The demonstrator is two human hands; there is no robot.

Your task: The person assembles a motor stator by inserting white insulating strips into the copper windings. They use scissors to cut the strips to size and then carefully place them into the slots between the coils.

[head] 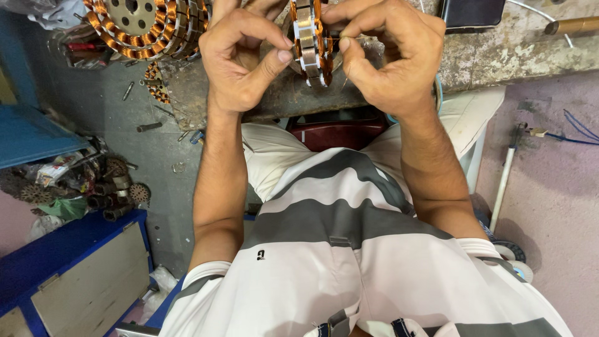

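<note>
Concrete workbench spans the top of the view, its edge chipped and dusty, with a blue cabinet and a heap of old metal parts on the floor at the side. On the bench's far corner lies a finished wound stator, its copper coils filling every slot. Between the hands, held edge-on just above the bench edge, is a smaller stator; copper already shows on several of its teeth, so the winding looks partly done, though how many slots remain is hidden. The left hand pinches its rim between thumb and forefinger. The right hand pinches a thin copper wire drawn taut against it.
</note>
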